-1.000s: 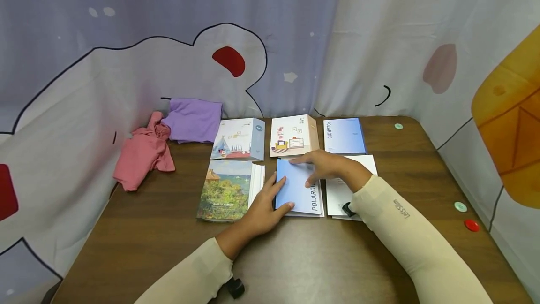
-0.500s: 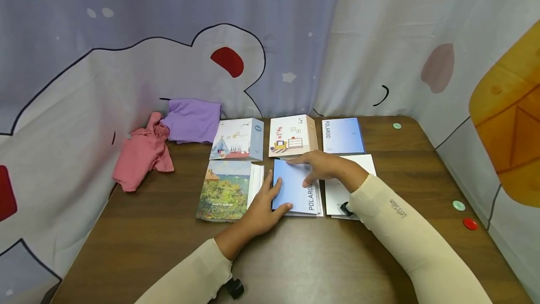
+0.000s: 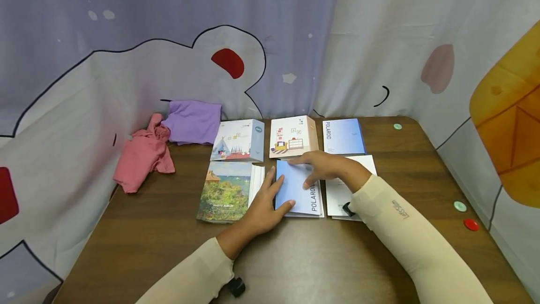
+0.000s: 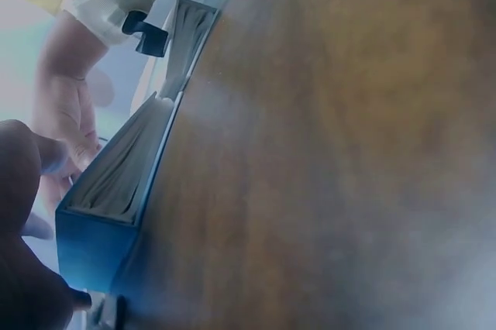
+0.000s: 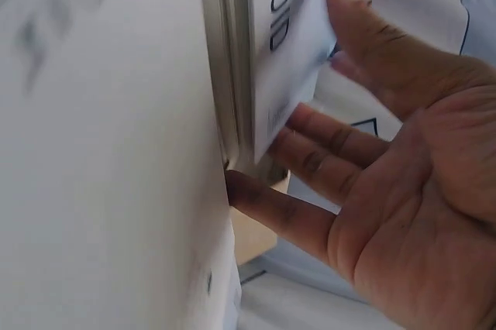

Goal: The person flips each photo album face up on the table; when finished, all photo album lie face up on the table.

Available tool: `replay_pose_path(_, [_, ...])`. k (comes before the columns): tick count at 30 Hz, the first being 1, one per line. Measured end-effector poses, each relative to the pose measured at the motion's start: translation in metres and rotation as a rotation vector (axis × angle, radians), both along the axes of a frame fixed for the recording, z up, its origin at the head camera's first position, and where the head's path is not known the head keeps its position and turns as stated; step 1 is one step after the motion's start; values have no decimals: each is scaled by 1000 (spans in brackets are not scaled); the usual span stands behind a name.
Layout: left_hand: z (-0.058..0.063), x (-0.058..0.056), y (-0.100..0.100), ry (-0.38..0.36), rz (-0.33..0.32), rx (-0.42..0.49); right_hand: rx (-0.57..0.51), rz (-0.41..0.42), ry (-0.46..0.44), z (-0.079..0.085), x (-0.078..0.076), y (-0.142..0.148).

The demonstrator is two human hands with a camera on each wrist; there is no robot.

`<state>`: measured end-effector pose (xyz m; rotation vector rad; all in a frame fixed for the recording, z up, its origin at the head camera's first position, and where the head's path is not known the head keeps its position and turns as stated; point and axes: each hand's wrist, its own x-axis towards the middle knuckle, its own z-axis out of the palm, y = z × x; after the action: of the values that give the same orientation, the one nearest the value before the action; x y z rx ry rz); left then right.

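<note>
A blue photo album marked POLAROID (image 3: 298,196) lies flat in the middle of the front row. My left hand (image 3: 266,208) rests along its left side with spread fingers, the thumb by its near edge. At the far edge, my right hand (image 3: 325,165) touches the album with extended fingers while its thumb lies on the cover. The right wrist view has those fingers (image 5: 310,152) by the end of the blue album (image 5: 291,74). In the left wrist view, the album's blue spine (image 4: 93,245) and page edges show beside my left hand (image 4: 27,252).
A landscape photo album (image 3: 225,191) lies left, and a white album (image 3: 343,198) right. Behind are a tent-picture album (image 3: 236,140), a room-picture album (image 3: 293,137) and another blue one (image 3: 343,136). Pink cloth (image 3: 143,154), purple cloth (image 3: 193,123) and a red disc (image 3: 471,224) lie farther out.
The blue album shifts slightly left, then back right, under both hands. Otherwise the hands and other albums stay about where they were.
</note>
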<state>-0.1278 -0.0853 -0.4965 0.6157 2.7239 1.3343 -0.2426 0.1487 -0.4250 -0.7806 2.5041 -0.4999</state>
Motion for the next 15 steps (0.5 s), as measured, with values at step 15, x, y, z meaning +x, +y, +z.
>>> replay_pose_path(15, [20,-7,32,121,-14,-128,-163,-63,53,28,1,55])
